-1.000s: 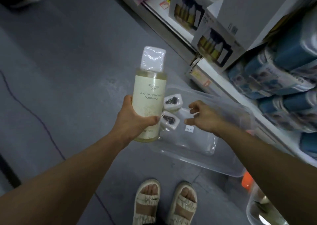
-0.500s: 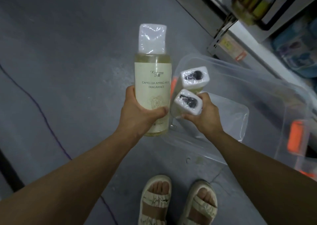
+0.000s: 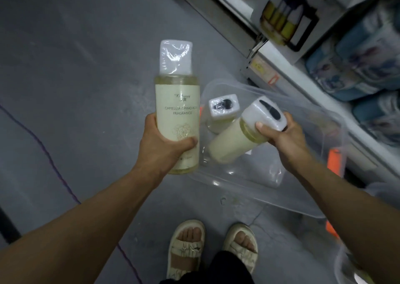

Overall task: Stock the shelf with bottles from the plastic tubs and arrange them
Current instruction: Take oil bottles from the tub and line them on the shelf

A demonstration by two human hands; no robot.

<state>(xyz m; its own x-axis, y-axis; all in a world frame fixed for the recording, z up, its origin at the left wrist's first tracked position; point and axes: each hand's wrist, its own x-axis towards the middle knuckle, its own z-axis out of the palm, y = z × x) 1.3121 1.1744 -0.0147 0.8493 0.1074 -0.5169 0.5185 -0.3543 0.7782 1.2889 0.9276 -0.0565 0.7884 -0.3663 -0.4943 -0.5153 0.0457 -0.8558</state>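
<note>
**What you cannot see clearly**

Your left hand (image 3: 161, 143) covers the lower label of the upright bottle (image 3: 177, 119). The tilted bottle (image 3: 236, 138) is blurred. The second tub (image 3: 355, 268) is cut by the right edge.

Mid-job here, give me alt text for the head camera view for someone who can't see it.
A person's left hand holds a labelled bottle upright, while the right hand grips a second bottle, tilted, above a clear plastic tub on the floor. A third bottle stands in the tub, beside a stocked shelf.
</note>
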